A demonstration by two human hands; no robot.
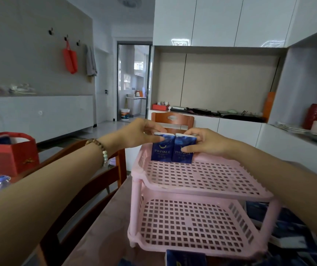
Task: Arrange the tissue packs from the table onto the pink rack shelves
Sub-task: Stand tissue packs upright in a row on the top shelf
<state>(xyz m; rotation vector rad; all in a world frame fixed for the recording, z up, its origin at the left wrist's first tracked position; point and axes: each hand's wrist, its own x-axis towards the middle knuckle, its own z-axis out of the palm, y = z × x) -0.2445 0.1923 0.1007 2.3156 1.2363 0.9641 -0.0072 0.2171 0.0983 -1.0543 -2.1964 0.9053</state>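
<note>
Loose tissue packs [185,258] lay by the pink rack [136,198]; left hand [140,134] and right hand [205,143] each pinched one of two upright packs [161,150], side by side at the top shelf's [201,175] far-left corner, so releasing and fetching more seemed next.

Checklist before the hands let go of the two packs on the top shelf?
1. Left pack upright on top shelf: ok.
2. Right pack upright, against left pack: ok.
3. Left hand pinches left pack's top, right hand grips right pack: ok.
4. Both bases flat on the grid: cannot tell while the hands hold them.
5. Room on top shelf in front of the packs: ok, bare grid.
6. Spare pack on table before rack: ok.
</note>
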